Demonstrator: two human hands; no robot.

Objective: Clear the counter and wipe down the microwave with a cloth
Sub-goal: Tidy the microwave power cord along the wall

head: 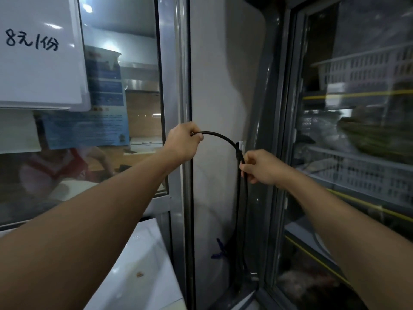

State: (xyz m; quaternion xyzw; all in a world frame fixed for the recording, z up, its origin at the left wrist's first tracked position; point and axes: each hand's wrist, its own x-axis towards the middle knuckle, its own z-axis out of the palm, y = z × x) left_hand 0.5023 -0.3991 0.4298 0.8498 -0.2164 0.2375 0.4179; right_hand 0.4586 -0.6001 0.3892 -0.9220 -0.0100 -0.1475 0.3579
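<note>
Both your arms reach fwd toward the grey wall strip (214, 86) between the glass window (125, 108) at 9 o'clock and the glass-door cooler (357, 153) at 3 o'clock. Your left hand (182, 142) has its fingers curled tight round the black power cord (220, 136), pinching its end near the thumb. Your right hand (261, 166) also grips the cord, fingers clenched on it lower down, just beside a small white wall fitting (241, 144). The cord arcs from left hand over to right hand, then drops straight down along the wall toward 6 o'clock. Can't tell what the cord connects to. Microwave and cloth: not identifiable here. White tabletop (138, 269) at 7 o'clock w/ a small brown crumb (139, 274) on it. White sign (40, 52) w/ handwritten "8元/份" at 10 o'clock, blue poster (105, 86) behind the glass beside it. Blue clip-like thing (220, 249) on the wall near the cord's lower run. Cooler shelves hold white baskets (362, 70), contents blurred.
</note>
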